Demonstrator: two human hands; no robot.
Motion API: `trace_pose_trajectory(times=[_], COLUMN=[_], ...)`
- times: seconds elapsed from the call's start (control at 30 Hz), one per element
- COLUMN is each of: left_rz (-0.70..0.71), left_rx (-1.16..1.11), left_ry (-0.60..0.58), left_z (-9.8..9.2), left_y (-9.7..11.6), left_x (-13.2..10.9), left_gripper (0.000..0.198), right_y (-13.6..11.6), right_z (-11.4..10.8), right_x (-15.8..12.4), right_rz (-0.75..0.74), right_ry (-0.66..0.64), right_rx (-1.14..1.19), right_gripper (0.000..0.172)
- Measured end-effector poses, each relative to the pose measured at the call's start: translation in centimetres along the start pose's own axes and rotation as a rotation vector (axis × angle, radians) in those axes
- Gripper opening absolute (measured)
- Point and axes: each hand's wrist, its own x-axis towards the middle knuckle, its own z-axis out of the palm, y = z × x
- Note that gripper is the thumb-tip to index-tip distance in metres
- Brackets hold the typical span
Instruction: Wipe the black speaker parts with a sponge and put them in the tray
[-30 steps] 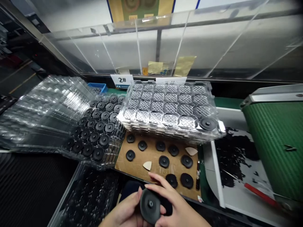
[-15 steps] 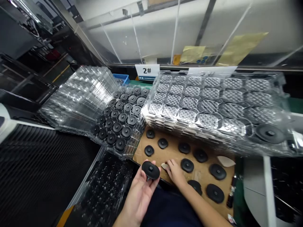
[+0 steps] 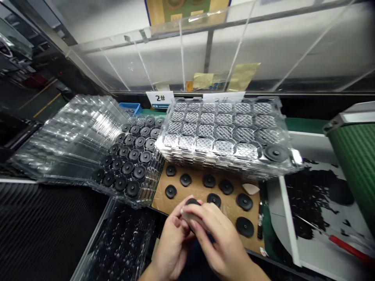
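Observation:
My left hand [image 3: 172,238] grips a black oval rubber-looking disc [image 3: 193,201] by its edge, tilted up in front of me. Over it lies my right hand [image 3: 216,230], fingers bent and pinching a small pale piece [image 3: 183,211] against the disc's rim. Most of that piece and much of the disc are hidden by the fingers. Beyond the hands, several similar black discs [image 3: 244,201] lie apart on a brown cardboard sheet [image 3: 199,191], with another pale, wedge-like piece [image 3: 250,189] at its right.
At left a clear plastic tray [image 3: 146,187] holds rows of black discs beside stacked trays [image 3: 67,132]. Another tray stack [image 3: 222,132] stands behind the cardboard, one disc [image 3: 275,153] at its corner. A white bin [image 3: 290,218] with black scraps and a red-handled tool [image 3: 348,246] is at right.
My right hand has come up from the cardboard with the pale piece to the disc in my left hand. The disc has tilted, and the view has turned right.

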Motion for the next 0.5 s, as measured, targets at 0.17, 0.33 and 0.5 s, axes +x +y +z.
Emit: trace_pose_trajectory(times=[0.17,0.33,0.5], left_rz=[-0.003,-0.084,-0.125], left_rx=[0.042,0.026,0.055], left_ry=[-0.042,-0.054,0.02], left_z=[1.2,1.3,1.8], left_y=[-0.2,0.1,1.0], left_x=[-0.5,-0.7,-1.2], left_gripper=[0.052,0.056,0.061], right_y=[-1.7,-1.4,-1.3], right_z=[-0.7,-2.4,-3.1], right_x=[0.9,-0.6,-1.0], right_rz=[-0.065,-0.152,-0.039], right_ry=[0.022,-0.116,-0.023], right_rx=[-0.169,-0.07,-0.27], right_gripper=[0.022,0.025,0.023])
